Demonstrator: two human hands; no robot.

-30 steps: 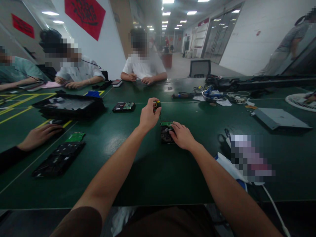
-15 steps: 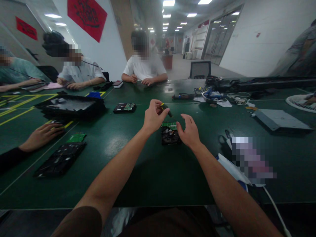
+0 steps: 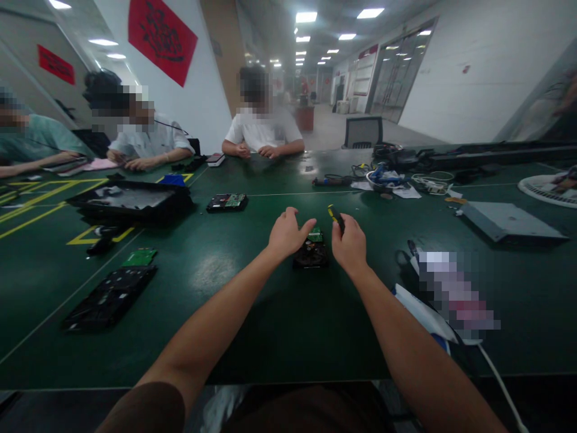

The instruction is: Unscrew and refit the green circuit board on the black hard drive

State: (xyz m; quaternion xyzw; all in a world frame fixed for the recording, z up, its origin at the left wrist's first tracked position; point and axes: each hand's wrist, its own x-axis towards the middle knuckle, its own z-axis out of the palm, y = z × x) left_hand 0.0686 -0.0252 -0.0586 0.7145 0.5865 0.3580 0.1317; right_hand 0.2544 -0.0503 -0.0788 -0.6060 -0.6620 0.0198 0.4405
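Note:
A black hard drive (image 3: 310, 257) with a green circuit board (image 3: 317, 235) at its far end lies on the table between my hands. My right hand (image 3: 350, 243), just right of the drive, is closed around a black-and-yellow screwdriver (image 3: 337, 218); its handle sticks up past the fingers and the tip is hidden. My left hand (image 3: 288, 233) is at the drive's left side with the thumb stretched away from the fingers, holding nothing. Whether it touches the drive I cannot tell.
Left of my arms lies a larger black drive assembly (image 3: 110, 294) with a green board (image 3: 139, 257). Another drive (image 3: 226, 202) sits farther back, near a black tray (image 3: 130, 201). To the right are a grey metal box (image 3: 509, 219) and cables (image 3: 387, 174). People sit across the table.
The screwdriver has passed from my left hand to my right. My left hand has come down closer to the drive. Another person's hand at the left has left the view.

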